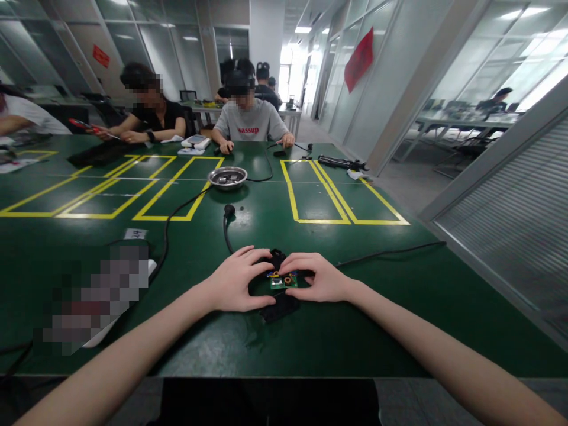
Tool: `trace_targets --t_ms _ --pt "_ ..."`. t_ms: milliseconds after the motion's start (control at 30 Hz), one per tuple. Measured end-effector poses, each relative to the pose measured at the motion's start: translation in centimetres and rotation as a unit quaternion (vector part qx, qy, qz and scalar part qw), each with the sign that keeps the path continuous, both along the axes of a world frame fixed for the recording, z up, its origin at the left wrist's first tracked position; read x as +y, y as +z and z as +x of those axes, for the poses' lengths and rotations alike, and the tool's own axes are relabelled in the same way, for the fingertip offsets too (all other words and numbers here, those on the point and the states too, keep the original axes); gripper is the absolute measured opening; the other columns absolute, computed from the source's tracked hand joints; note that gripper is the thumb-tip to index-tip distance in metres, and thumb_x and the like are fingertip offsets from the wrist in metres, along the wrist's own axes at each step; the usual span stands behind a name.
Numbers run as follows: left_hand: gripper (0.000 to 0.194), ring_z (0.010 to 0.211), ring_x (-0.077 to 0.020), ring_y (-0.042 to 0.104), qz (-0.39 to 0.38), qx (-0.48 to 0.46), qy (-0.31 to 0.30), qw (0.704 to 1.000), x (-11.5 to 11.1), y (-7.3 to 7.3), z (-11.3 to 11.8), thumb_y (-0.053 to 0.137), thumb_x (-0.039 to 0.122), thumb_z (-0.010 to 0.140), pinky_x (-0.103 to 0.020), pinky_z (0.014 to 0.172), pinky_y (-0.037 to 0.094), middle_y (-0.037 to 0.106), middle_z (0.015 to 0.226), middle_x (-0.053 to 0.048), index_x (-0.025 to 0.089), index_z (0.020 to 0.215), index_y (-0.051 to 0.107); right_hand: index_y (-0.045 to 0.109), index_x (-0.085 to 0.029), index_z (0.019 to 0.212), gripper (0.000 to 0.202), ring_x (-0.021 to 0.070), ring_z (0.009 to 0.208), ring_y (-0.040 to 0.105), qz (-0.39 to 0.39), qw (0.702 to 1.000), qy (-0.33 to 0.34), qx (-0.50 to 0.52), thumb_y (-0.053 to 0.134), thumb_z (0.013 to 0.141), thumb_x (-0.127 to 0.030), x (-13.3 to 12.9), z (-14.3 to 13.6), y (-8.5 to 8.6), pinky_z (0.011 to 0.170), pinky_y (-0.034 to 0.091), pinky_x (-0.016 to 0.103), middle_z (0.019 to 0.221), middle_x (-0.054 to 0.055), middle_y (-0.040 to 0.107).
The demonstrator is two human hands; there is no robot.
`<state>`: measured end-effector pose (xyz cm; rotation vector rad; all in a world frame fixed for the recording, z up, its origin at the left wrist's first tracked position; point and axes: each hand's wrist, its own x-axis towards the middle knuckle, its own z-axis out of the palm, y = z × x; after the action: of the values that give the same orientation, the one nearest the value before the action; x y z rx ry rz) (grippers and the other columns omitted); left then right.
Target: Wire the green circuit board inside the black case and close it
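Observation:
A small green circuit board (277, 283) with copper-wound coils and coloured wires lies between my two hands, close to the table's near side. My left hand (235, 280) curves round its left end, index fingertip at the upper corner and thumb low, near a black plastic cover piece (280, 309). From the right, my right hand (322, 278) grips the board, with its thumb at the lower edge and fingers above. Another black casing part (277, 255) shows behind the fingertips. A black cord (390, 254) runs off to the right; its end at the board is hidden by my right hand.
A black plug (229, 210) on a cord stands ahead of my left hand. Beyond it, a metal bowl (228, 177) holds small metal parts. A white power strip (118, 307), partly blurred, lies left. Yellow tape (322, 222) marks the green table (355, 331). Co-workers (251, 115) sit opposite.

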<state>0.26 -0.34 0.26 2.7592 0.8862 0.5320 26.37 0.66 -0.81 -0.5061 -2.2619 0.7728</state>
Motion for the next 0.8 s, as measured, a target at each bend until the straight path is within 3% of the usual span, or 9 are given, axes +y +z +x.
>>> trace_targets --t_ms 133,333,433,533,667,800 --pt "0.055 0.141 -0.0369 0.054 -0.004 0.005 0.001 1.0 0.2 0.0 -0.2 0.079 0.055 0.082 -0.059 0.122 0.037 0.06 0.147 -0.017 0.02 0.122 0.068 0.076 -0.018 0.107 0.02 0.0213 0.097 0.075 -0.022 1.0 0.015 -0.007 0.074 0.087 -0.017 0.2 0.0 0.1 0.084 0.06 0.033 0.107 0.011 0.077" --pt "0.047 0.146 -0.0349 0.05 -0.045 0.001 -0.025 0.999 0.6 0.0 -0.3 0.08 0.048 0.084 -0.061 0.125 0.031 0.063 0.146 -0.015 0.021 0.12 0.067 0.077 -0.019 0.11 0.018 0.0227 0.103 0.075 -0.018 1.0 0.01 -0.014 0.074 0.092 -0.023 0.4 -0.3 -0.3 0.092 0.059 0.037 0.111 0.012 0.077" --pt "0.057 0.145 -0.034 0.051 -0.063 -0.023 -0.026 0.997 0.6 -0.4 -0.1 0.081 0.042 0.082 -0.059 0.123 0.035 0.062 0.147 -0.016 0.021 0.13 0.061 0.078 -0.021 0.108 0.016 0.0225 0.104 0.074 -0.027 1.0 0.003 -0.008 0.074 0.093 -0.025 0.4 -0.3 -0.4 0.092 0.06 0.038 0.113 0.011 0.076" --pt "0.068 0.147 -0.0361 0.047 -0.067 -0.023 -0.021 0.997 0.5 -0.7 0.1 0.08 0.037 0.081 -0.062 0.124 0.031 0.059 0.15 -0.017 0.021 0.142 0.055 0.08 -0.021 0.105 0.015 0.0225 0.104 0.073 -0.038 0.999 -0.009 -0.003 0.075 0.092 -0.027 0.4 -0.3 -0.5 0.091 0.06 0.038 0.115 0.011 0.074" --pt "0.052 0.147 -0.0354 0.047 -0.073 -0.025 -0.024 0.997 0.5 -0.6 0.3 0.076 0.03 0.081 -0.064 0.127 0.024 0.064 0.145 -0.014 0.022 0.131 0.064 0.08 -0.022 0.104 0.014 0.0226 0.106 0.071 -0.058 0.998 -0.021 -0.013 0.077 0.09 -0.026 0.3 -0.5 -0.6 0.091 0.059 0.038 0.116 0.01 0.07" --pt "0.033 0.132 -0.0304 0.059 -0.067 -0.075 -0.024 0.995 0.6 -0.6 0.7 0.071 0.022 0.08 -0.055 0.124 0.034 0.071 0.129 -0.01 0.021 0.112 0.068 0.079 -0.021 0.1 0.013 0.0204 0.099 0.069 -0.056 0.998 -0.038 -0.004 0.077 0.088 -0.022 -0.2 -1.3 -0.6 0.086 0.06 0.034 0.11 0.008 0.066"
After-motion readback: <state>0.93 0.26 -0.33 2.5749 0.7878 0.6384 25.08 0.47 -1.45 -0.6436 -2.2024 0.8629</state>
